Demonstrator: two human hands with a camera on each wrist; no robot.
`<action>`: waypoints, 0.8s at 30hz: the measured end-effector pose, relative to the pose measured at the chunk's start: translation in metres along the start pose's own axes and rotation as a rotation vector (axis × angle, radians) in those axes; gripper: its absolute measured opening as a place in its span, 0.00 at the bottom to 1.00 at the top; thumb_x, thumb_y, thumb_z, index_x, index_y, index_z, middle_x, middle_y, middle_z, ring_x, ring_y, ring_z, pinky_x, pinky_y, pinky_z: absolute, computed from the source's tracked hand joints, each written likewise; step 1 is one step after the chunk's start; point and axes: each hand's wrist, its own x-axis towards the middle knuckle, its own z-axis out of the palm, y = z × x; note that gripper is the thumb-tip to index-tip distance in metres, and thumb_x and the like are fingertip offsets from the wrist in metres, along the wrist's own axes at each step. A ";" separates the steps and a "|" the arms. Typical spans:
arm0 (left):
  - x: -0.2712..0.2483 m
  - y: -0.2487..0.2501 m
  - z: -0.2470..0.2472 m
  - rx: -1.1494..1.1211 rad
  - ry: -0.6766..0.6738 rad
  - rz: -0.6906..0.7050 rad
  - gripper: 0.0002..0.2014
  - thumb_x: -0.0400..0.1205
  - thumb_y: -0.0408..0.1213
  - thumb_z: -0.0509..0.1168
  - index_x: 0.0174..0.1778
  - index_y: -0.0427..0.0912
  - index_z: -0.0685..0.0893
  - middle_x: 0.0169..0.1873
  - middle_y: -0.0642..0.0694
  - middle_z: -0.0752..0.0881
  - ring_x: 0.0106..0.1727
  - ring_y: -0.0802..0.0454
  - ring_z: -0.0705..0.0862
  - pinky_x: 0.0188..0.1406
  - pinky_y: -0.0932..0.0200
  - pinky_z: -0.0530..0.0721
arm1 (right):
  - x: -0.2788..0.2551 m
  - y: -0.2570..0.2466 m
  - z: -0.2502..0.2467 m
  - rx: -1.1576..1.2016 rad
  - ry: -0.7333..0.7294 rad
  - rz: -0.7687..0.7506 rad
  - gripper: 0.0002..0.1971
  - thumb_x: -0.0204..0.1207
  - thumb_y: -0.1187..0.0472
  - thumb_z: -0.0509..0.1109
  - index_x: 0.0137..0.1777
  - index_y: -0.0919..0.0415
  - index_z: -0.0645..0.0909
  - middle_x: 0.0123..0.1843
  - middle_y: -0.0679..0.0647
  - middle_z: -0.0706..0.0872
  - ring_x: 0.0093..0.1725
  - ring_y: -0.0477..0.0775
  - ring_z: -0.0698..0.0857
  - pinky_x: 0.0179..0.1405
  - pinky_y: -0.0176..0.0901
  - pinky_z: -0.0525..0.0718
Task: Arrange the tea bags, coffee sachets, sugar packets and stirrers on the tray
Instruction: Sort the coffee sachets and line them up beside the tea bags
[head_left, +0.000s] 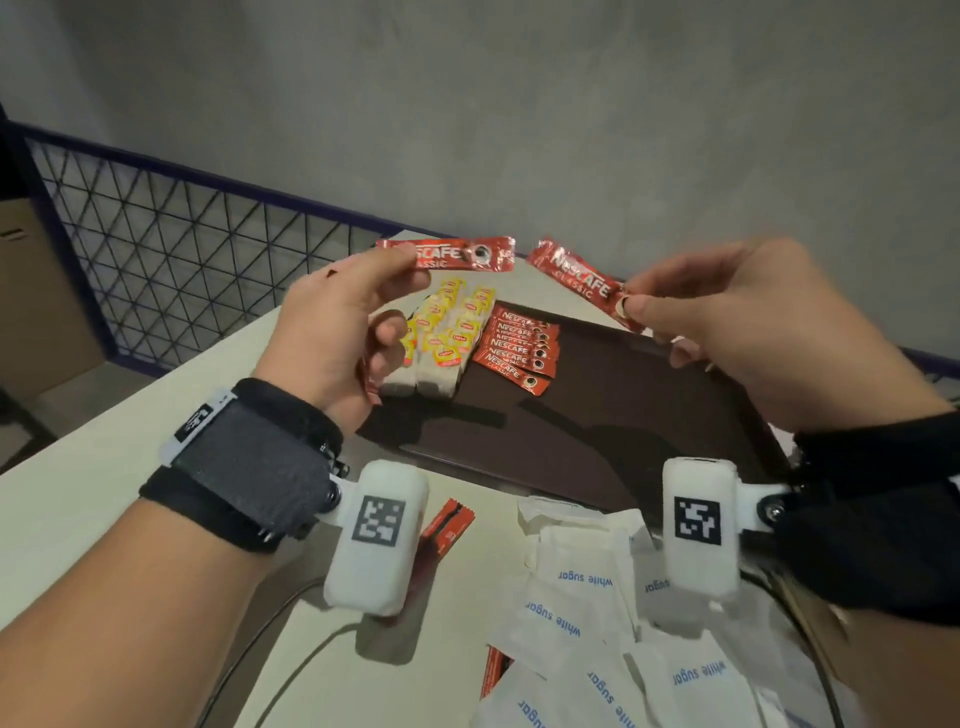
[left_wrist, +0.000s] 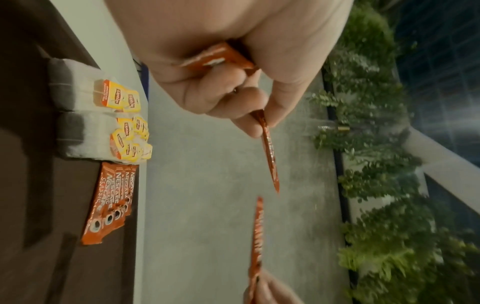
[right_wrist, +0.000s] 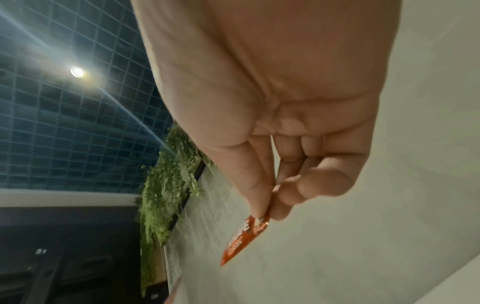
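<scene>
Nearest you, the white sugar packets (head_left: 571, 613) lie in a loose pile on the pale bench (head_left: 104, 467), not yet on the tray, with a spare red sachet (head_left: 447, 525) just left of them. Past them sits the dark tray (head_left: 649, 415). At its far left the tea bags (head_left: 447, 332) stand in two rows, and the coffee sachets (head_left: 519, 348) lie stacked beside them, so each kind stays together. Above the tray, your left hand (head_left: 337, 332) pinches one coffee sachet (head_left: 457, 254) by its end, with more tucked in its palm. Your right hand (head_left: 737, 322) pinches another sachet (head_left: 576, 283). They probably go on that red stack next.
</scene>
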 end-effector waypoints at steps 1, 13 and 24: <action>0.002 0.001 -0.003 -0.016 0.027 -0.006 0.03 0.83 0.41 0.72 0.45 0.47 0.88 0.38 0.52 0.89 0.20 0.61 0.68 0.11 0.69 0.61 | 0.006 -0.001 0.003 -0.035 -0.034 0.020 0.01 0.76 0.66 0.80 0.45 0.62 0.90 0.33 0.57 0.88 0.21 0.39 0.79 0.20 0.30 0.78; 0.005 0.001 -0.004 -0.043 0.116 -0.038 0.04 0.82 0.41 0.72 0.43 0.47 0.86 0.34 0.53 0.84 0.21 0.60 0.68 0.14 0.67 0.61 | 0.071 0.031 0.063 -0.248 -0.449 0.505 0.06 0.76 0.79 0.74 0.41 0.70 0.86 0.44 0.67 0.90 0.41 0.60 0.91 0.35 0.45 0.93; 0.006 0.003 -0.003 -0.059 0.093 -0.049 0.06 0.83 0.39 0.72 0.41 0.45 0.84 0.28 0.54 0.82 0.20 0.59 0.68 0.16 0.66 0.61 | 0.091 0.047 0.090 -0.396 -0.384 0.494 0.09 0.71 0.75 0.80 0.48 0.69 0.86 0.47 0.66 0.93 0.48 0.63 0.94 0.55 0.57 0.92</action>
